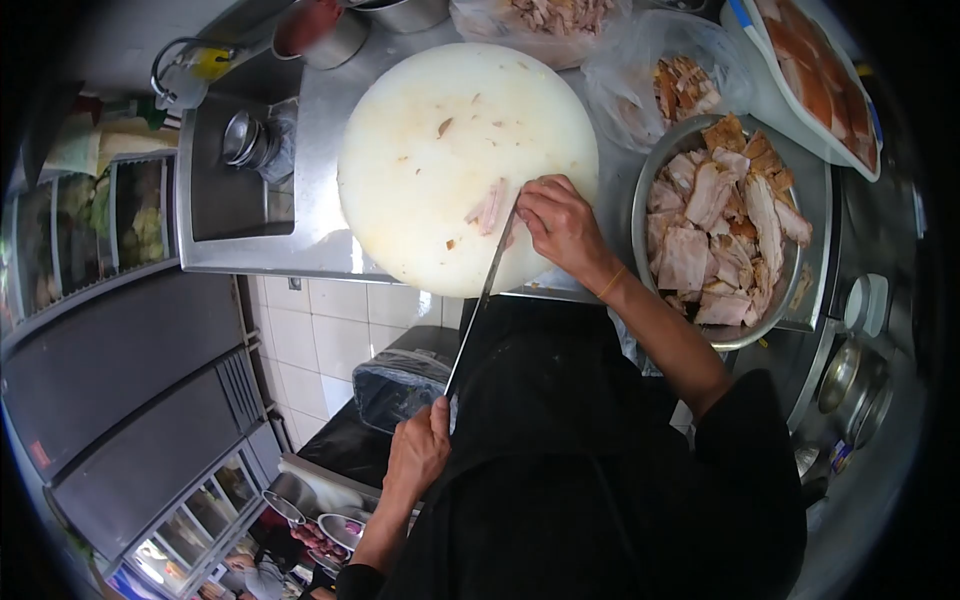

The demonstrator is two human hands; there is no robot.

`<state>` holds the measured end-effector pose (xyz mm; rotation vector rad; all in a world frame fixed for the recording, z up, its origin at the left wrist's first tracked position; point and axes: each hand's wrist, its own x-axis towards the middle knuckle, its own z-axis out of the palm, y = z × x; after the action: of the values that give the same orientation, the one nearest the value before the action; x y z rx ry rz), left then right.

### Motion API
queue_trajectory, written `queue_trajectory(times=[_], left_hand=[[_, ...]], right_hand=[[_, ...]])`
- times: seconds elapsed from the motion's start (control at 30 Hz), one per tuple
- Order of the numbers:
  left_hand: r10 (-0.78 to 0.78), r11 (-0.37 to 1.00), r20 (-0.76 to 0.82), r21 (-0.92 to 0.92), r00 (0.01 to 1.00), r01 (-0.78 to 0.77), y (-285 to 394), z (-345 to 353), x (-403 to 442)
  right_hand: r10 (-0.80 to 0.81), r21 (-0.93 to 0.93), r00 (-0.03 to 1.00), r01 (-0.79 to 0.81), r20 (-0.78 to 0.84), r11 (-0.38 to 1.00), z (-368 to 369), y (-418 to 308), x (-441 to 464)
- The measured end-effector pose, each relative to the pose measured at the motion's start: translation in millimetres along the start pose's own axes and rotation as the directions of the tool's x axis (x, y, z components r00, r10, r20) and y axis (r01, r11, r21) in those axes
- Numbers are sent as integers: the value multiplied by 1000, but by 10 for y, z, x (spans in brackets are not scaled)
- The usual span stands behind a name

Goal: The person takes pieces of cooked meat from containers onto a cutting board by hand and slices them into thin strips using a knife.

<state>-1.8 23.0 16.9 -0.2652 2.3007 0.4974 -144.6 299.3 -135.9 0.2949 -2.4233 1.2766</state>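
Note:
My left hand [419, 447] is wrapped round the handle of a long knife [479, 305], low in front of my body. The blade slants up and right, with its far end on the round white cutting board [400, 130]. At that end my right hand [562, 222] has its fingers bunched against the blade; what they pinch, if anything, is hidden. Thin strips of pale pink meat [489, 207] lie just left of the blade, and a small scrap shows under the right fingers. Brown and pink crumbs dot the board.
Right of the board stands a metal bowl [640, 225] heaped with sliced meat [685, 260]. Behind are plastic bags [625, 100] of cut meat and a white tray [800, 125] of browned slabs. A sink [215, 205] lies left; a lined bin [385, 395] stands below.

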Motion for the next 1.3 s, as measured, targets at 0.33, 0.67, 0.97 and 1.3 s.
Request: queue_trajectory(times=[0.33, 0.67, 0.97, 1.3], left_hand=[[72, 996, -143, -46, 987, -79, 130, 21, 392], [-112, 893, 31, -436, 993, 114, -604, -113, 413], [-25, 668, 474, -647, 880, 368, -579, -51, 549], [84, 639, 479, -699, 874, 322, -294, -166, 809]], right_hand=[[16, 8, 991, -17, 130, 1000, -130, -37, 72], [49, 81, 998, -52, 35, 995, 306, 1, 297], [255, -35, 965, -253, 68, 967, 471, -403, 216], [399, 222, 913, -374, -80, 901, 451, -159, 421]])
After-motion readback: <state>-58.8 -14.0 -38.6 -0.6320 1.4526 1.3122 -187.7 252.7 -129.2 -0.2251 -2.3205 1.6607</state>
